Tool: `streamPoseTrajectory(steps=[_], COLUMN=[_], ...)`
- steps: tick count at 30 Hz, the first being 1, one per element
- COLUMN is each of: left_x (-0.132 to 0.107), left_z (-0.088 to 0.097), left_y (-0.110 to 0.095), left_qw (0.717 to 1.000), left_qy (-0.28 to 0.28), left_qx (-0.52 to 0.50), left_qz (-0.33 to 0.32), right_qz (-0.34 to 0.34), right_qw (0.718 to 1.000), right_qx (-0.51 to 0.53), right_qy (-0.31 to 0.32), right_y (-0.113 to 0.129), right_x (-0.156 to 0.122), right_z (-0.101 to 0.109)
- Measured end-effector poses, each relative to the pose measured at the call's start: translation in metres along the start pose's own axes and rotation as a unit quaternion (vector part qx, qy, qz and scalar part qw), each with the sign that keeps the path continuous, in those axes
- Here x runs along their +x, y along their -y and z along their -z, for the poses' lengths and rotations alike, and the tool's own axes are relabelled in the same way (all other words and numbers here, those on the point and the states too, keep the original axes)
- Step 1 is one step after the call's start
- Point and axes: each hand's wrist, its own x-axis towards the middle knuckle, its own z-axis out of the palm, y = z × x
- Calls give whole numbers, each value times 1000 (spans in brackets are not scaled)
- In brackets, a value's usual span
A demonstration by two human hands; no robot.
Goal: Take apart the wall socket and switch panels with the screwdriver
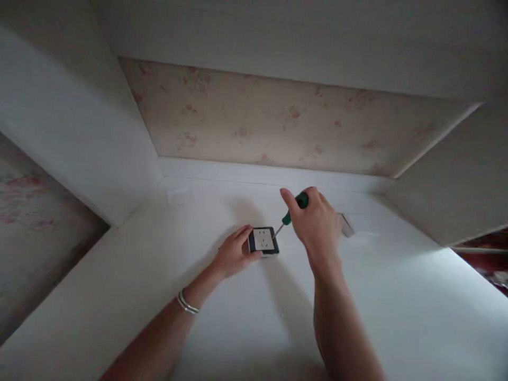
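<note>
A power socket (262, 239) with a white face and a dark frame is in the middle of the head view, over the white surface. My left hand (235, 254) grips it from the left, fingers along its upper edge and thumb at its lower edge. In my right hand (315, 222) is a screwdriver (286, 217) with a green handle, the fist wrapped round it and the thumb raised. Its thin shaft slants down to the left, and the tip meets the right side of the socket's frame. Whether a screw sits under the tip I cannot tell.
Behind my right wrist a small pale box-like piece (346, 225) lies on the white surface (246, 328). A flat white plate (178, 197) is at the back left. White side panels rise left and right, and floral wallpaper (257, 116) covers the back wall.
</note>
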Motion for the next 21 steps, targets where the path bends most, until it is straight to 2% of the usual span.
streamPoseTrajectory(steps=[4,10,21], left_x=[0,0,0], left_z=[-1,3,5], left_y=[1,3,3], left_qw=[1000,1000,999], left_qy=[-2,10,14], left_qx=[-13,-26,-27], left_qz=[2,11,16], right_qz=[-28,1,106], right_qw=[999,997,982], right_qx=[-29,-18,89], right_qy=[28,70,130], right_y=[-4,-5,-6], right_x=[0,2,-1], right_z=[-1,1,3])
